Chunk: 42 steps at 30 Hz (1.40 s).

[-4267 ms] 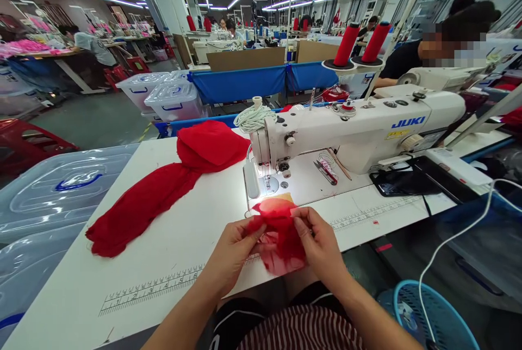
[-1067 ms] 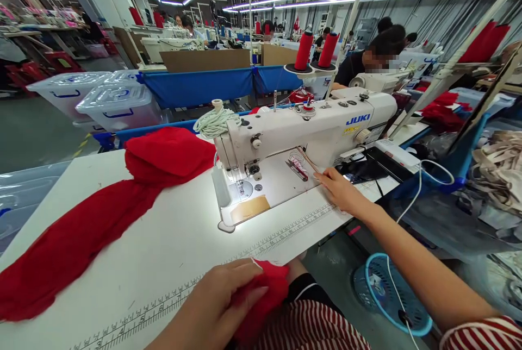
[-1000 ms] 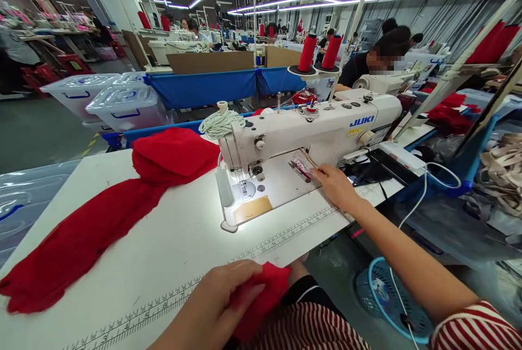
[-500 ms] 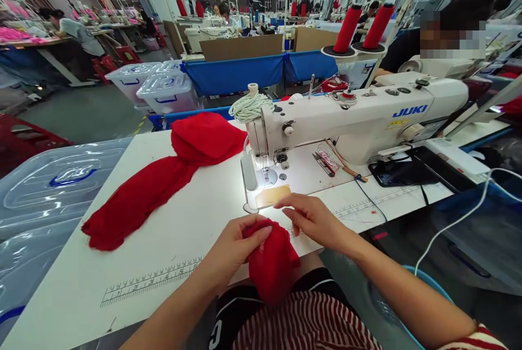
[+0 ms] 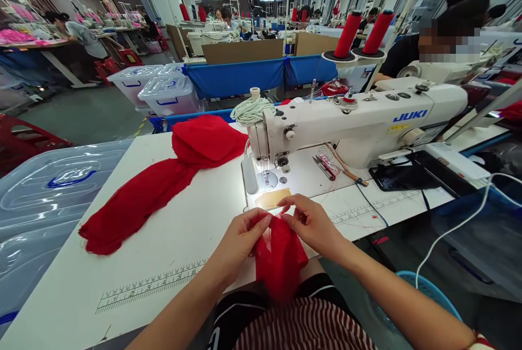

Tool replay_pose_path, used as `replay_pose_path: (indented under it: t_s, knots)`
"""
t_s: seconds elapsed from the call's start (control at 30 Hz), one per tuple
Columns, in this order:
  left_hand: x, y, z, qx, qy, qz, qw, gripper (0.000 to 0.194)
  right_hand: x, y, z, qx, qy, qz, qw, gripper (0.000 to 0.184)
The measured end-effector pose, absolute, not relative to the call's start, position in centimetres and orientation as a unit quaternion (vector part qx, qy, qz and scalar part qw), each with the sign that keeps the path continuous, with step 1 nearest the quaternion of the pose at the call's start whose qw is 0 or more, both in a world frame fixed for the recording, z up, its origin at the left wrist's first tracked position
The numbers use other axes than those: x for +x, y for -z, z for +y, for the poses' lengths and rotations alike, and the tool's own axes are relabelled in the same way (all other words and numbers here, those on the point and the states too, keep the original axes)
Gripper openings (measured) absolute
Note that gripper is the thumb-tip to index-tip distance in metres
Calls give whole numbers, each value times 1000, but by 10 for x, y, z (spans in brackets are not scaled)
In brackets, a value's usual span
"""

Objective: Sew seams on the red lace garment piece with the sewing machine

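A piece of red fabric [image 5: 279, 263] hangs from my fingers over my lap at the table's front edge. My left hand [image 5: 248, 230] pinches its upper left edge between thumb and fingers. At the upper right edge, my right hand [image 5: 308, 222] has thumb and forefinger closed on the cloth. Just beyond my hands, a tan card [image 5: 272, 198] lies by the needle plate of the white sewing machine [image 5: 354, 122]. A longer red fabric piece [image 5: 138, 203], gathered near its middle, is spread on the table to the left.
Thread snips [image 5: 324, 168] and loose thread lie on the machine bed. A black phone [image 5: 402, 177] rests to the right with a white cable [image 5: 452, 225]. Clear lidded bins [image 5: 65, 181] stand left of the table [image 5: 163, 252]. A co-worker [image 5: 444, 35] sits beyond the machine.
My right hand has moved left and down onto the red fabric and closed on its edge. My left hand has lifted slightly, and the cloth now hangs stretched between both hands.
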<state>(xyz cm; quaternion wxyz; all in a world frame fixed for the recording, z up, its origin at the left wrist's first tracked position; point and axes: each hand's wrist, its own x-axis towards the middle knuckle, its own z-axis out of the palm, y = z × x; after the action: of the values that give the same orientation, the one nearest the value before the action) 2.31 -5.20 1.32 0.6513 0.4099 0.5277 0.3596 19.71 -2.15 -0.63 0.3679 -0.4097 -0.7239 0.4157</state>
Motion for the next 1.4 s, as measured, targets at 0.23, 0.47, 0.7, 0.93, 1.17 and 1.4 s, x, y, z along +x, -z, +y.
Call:
replay_pose_path:
  t_s: [0.23, 0.47, 0.7, 0.93, 1.17, 1.4]
  knots:
    - [27, -13, -53, 463, -381, 495, 629, 30, 191, 7, -28, -371, -173, -818, 404, 17]
    - [26, -11, -56, 485, -391, 495, 606, 24, 193, 2, -22, -436, -346, -716, 422, 24]
    - [28, -13, -56, 490, -395, 504, 592, 24, 194, 0, -18, -398, -605, -528, 444, 30]
    - [15, -19, -57, 515, -390, 500, 578, 26, 194, -1, -20, -299, -737, -541, 272, 40]
    - [0, -24, -58, 659, -250, 602, 374, 25, 186, -4, -30, -359, -618, -622, 320, 24]
    - [-3, -28, -62, 764, -202, 539, 293, 22, 182, -11, -42, -377, -480, -730, 309, 18]
